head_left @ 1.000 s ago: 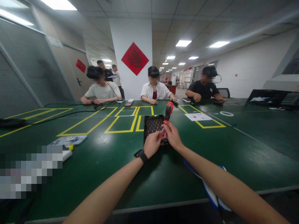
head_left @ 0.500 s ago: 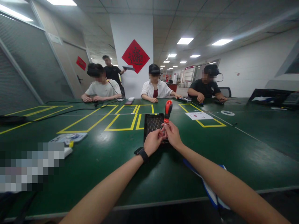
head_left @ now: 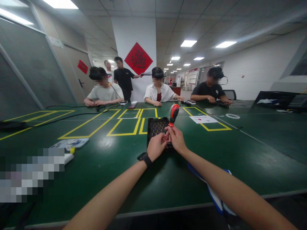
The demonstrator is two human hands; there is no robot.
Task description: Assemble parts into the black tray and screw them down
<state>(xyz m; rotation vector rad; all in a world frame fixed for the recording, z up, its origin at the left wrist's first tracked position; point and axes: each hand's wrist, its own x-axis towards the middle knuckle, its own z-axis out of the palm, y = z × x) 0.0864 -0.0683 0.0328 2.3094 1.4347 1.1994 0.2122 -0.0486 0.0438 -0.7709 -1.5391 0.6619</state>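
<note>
A black tray (head_left: 156, 125) with a patterned inside lies on the green table (head_left: 107, 179) in front of me. Over its near right part, a red and black screwdriver (head_left: 174, 115) stands handle up, leaning slightly right. My right hand (head_left: 177, 139) has its fingers closed on the screwdriver just below the handle. My left hand (head_left: 157, 145), with a black band on the wrist, touches the right fingertips at the tray's near side. Its fingers are pinched together, and what they hold, if anything, is hidden. The screwdriver's tip is also hidden by the fingers.
Yellow tape outlines (head_left: 122, 134) mark the table beyond the tray. A paper sheet (head_left: 203, 119) and a white ring (head_left: 232, 116) lie to the right. A flat patterned item (head_left: 79, 143) is at left. A blue and white item (head_left: 217, 198) lies under my right forearm. Several people are across the table.
The screwdriver handle has tilted slightly to the right; both hands have stayed at the tray. In the background, the standing person has moved right and another person shows behind.
</note>
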